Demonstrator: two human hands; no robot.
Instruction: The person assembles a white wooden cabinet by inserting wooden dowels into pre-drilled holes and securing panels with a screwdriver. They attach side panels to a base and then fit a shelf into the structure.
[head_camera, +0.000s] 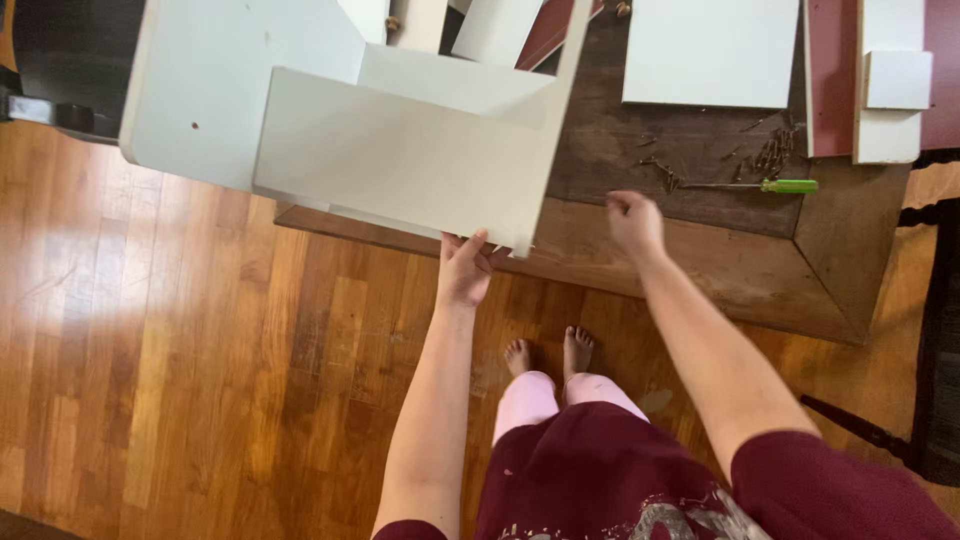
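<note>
A partly assembled white cabinet (400, 150) of flat panels lies tipped on the near-left corner of a dark wooden table (700, 260), overhanging the table edge and the parquet floor (180, 330). The left hand (465, 270) is under the cabinet's lower corner, at about 6 o'clock from the cabinet's middle, fingers wrapped up onto the edge of the front panel and thumb on its face, gripping it. The right hand (635, 222) hovers over the table at 3 o'clock from the left hand, curled into a loose fist; whether it pinches anything small cannot be told.

At 2 o'clock from the right hand lies a screwdriver with a green handle (765, 186), its shaft pointing left, and just above it a scatter of screws (765, 155). Further out, at 12 to 1 o'clock, a loose white board (710, 50) lies flat, and at the table's far right sits a stack of narrow white boards (890, 80) on a reddish panel (830, 80). Bare feet (548, 352) stand on the floor below the table edge, at 6 o'clock.
</note>
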